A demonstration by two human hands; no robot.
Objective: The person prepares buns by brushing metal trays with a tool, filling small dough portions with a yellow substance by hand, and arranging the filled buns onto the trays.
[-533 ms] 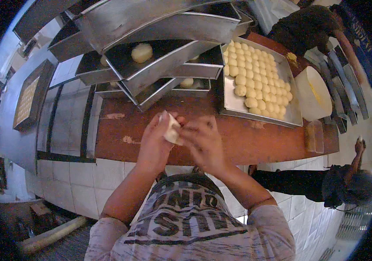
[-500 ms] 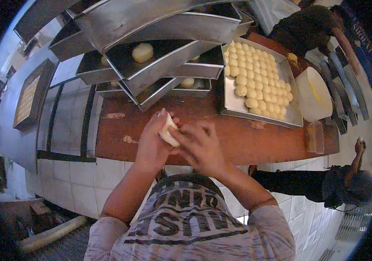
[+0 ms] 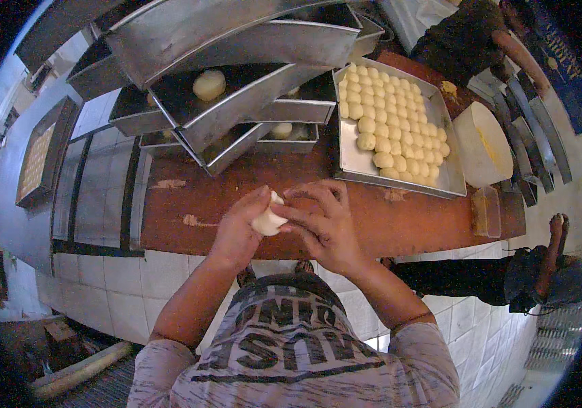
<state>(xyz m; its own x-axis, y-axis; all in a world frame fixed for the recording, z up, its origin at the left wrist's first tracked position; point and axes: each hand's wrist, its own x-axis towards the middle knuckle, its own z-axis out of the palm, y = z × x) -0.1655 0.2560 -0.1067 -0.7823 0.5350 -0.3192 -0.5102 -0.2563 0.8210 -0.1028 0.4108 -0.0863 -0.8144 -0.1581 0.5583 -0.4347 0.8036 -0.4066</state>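
Observation:
A small piece of pale dough (image 3: pixel 270 217) is held between my two hands, above the near part of a reddish-brown table (image 3: pixel 236 178). My left hand (image 3: pixel 238 228) is wrapped around its left side, the thumb lying along the top. From the right, the fingers of my right hand (image 3: pixel 330 228) pinch at the dough's edge; the middle and ring fingers are lifted away from it. Beyond my right hand, a metal tray (image 3: pixel 354 160) carries rows of round dough balls (image 3: pixel 400 132). Part of the dough is hidden by my fingers.
Metal pans (image 3: pixel 250 112) are stacked crosswise at the far left, one with a dough ball (image 3: pixel 209 86). A white tub (image 3: pixel 471 149) and a clear container (image 3: pixel 487 212) stand right. Another tray (image 3: pixel 56 153) is far left. Two people (image 3: pixel 451 41) are nearby, at the far right and right.
My hands have come slightly nearer to me with the dough. The right fingers have opened out from it, and the dough looks shorter and rounder. The view has shifted slightly.

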